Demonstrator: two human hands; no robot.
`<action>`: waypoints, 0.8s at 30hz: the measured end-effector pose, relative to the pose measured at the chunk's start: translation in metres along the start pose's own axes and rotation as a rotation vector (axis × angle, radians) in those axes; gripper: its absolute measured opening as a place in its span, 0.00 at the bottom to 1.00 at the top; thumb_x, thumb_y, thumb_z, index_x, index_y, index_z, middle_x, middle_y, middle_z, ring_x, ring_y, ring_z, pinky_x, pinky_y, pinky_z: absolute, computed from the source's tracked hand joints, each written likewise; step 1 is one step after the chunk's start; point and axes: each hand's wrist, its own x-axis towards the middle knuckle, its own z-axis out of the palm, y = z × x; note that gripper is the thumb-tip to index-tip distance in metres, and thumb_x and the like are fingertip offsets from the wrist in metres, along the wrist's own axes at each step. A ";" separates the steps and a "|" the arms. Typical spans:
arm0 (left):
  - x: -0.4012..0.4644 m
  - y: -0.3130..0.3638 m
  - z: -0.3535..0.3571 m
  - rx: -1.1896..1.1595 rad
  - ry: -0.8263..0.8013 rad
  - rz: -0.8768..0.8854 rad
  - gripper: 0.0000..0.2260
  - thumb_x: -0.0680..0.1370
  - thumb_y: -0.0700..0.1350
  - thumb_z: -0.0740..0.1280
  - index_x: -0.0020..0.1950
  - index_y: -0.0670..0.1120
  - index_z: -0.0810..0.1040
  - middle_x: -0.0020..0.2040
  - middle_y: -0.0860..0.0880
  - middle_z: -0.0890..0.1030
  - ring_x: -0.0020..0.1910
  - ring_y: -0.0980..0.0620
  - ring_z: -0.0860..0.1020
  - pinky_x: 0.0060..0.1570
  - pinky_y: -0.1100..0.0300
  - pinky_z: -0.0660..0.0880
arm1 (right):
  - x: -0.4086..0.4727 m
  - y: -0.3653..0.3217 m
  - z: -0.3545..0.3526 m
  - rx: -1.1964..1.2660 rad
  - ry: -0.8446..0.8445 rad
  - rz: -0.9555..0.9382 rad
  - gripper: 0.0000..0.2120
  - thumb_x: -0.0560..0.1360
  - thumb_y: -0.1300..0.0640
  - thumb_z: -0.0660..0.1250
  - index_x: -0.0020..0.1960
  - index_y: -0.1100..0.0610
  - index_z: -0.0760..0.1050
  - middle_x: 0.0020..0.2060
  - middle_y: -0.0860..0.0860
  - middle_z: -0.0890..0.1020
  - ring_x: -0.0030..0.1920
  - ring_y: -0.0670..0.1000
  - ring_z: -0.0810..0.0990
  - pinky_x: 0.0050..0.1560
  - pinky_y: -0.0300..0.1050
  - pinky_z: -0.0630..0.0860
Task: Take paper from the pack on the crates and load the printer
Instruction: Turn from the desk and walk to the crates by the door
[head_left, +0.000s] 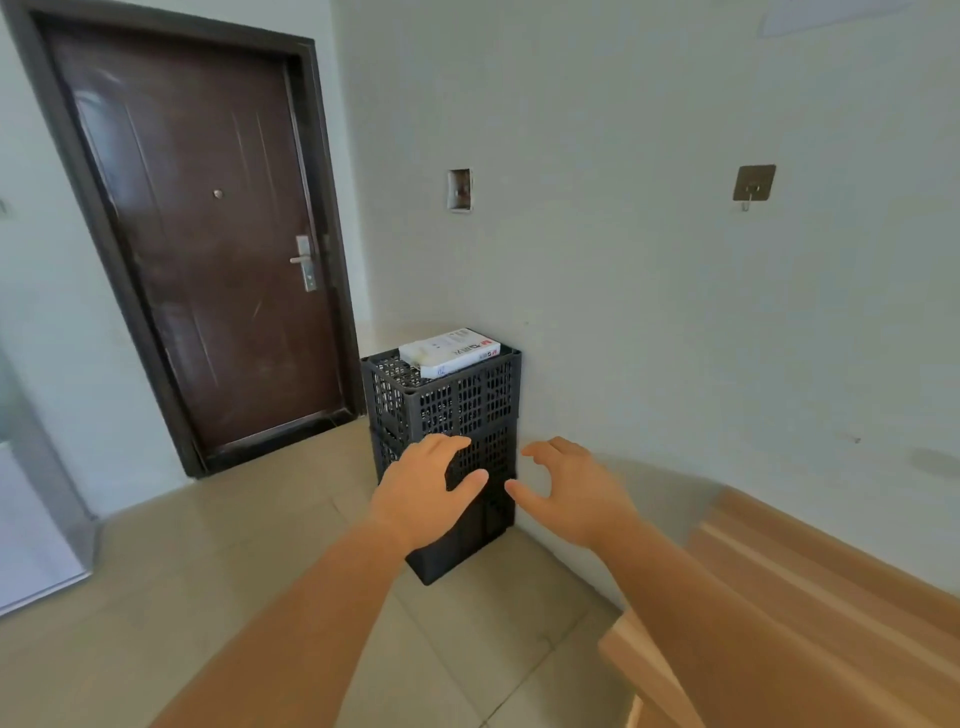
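head view: left hand (423, 488) and right hand (566, 491) reaching out open, empty, well short of paper pack (449, 352) lying atop stacked black crates (447, 410) by wall. risks: wrapper tearing, sheets spilling, top crate shifting. printer not showing.

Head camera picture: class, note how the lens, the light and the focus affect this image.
Head view: the wide lens bows the door frame and the wall edges; soft, even daylight, with a faint sheen on the door; the paper pack on the crates is fairly sharp, its print too small to read; the left hand and right hand look slightly soft.
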 end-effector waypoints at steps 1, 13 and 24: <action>0.008 -0.019 -0.005 -0.008 0.000 -0.004 0.26 0.76 0.65 0.56 0.70 0.55 0.67 0.69 0.54 0.71 0.67 0.51 0.68 0.66 0.46 0.68 | 0.015 -0.010 0.010 0.001 -0.005 0.010 0.28 0.75 0.37 0.60 0.70 0.50 0.69 0.64 0.49 0.75 0.63 0.52 0.73 0.61 0.49 0.73; 0.110 -0.214 -0.037 -0.042 -0.025 -0.083 0.24 0.77 0.62 0.58 0.71 0.53 0.67 0.70 0.53 0.69 0.69 0.52 0.67 0.68 0.53 0.64 | 0.189 -0.088 0.125 -0.003 -0.053 0.052 0.29 0.74 0.34 0.59 0.69 0.48 0.68 0.64 0.48 0.75 0.64 0.51 0.73 0.60 0.53 0.75; 0.244 -0.390 -0.082 0.052 -0.010 -0.241 0.24 0.78 0.60 0.59 0.72 0.53 0.65 0.71 0.53 0.68 0.71 0.52 0.65 0.71 0.53 0.62 | 0.428 -0.136 0.249 0.084 -0.119 -0.089 0.27 0.76 0.37 0.60 0.70 0.48 0.67 0.67 0.47 0.72 0.67 0.50 0.69 0.63 0.50 0.72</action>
